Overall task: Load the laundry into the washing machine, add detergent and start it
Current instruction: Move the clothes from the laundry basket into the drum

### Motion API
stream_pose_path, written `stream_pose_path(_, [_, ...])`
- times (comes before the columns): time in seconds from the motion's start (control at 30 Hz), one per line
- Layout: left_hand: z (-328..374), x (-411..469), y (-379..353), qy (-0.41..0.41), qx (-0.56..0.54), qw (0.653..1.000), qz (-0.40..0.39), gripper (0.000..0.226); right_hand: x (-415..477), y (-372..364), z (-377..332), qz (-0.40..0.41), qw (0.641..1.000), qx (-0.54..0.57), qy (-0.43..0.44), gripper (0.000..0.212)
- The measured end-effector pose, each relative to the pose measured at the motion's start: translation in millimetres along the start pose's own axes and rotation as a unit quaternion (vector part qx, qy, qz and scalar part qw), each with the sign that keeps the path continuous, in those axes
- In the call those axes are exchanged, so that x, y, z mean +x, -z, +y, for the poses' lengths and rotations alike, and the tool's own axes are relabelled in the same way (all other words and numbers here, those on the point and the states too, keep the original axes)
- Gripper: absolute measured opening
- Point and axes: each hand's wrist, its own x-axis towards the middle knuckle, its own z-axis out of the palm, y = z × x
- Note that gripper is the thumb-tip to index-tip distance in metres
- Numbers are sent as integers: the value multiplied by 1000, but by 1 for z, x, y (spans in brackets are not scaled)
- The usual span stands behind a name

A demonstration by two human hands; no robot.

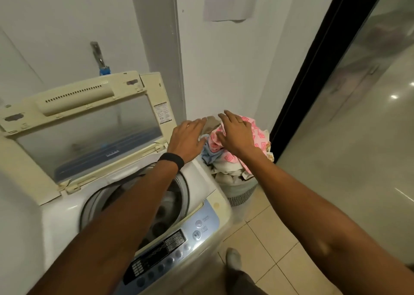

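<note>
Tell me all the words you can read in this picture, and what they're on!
No text here can be read for sure.
Paper notice on the wall: printed lines, too blurred.
Sticker on the washing machine lid: too small.
Control panel: button labels, blurred.
Blue strip on the lid: white print, blurred.
</note>
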Motion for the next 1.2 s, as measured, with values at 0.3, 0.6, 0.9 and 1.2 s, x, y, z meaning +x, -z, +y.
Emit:
stream_pose_path(0.3, [27, 81, -65, 62, 7, 997, -52, 49, 72, -45, 96, -97, 994, 36, 23, 52])
stream_pose_path(0.6, [26, 105, -105, 156, -130, 978, -49, 46, 138, -81, 108, -220, 962, -47, 153, 43])
stream_pose_path(0.9, [40, 135, -97, 229, -456, 859, -24, 39, 170, -31, 103, -122, 956, 201, 177, 21])
stream_pose_path(1.2, [48, 157, -48, 143, -411, 894, 106, 25, 188, 32, 115, 4, 900, 428, 84, 14])
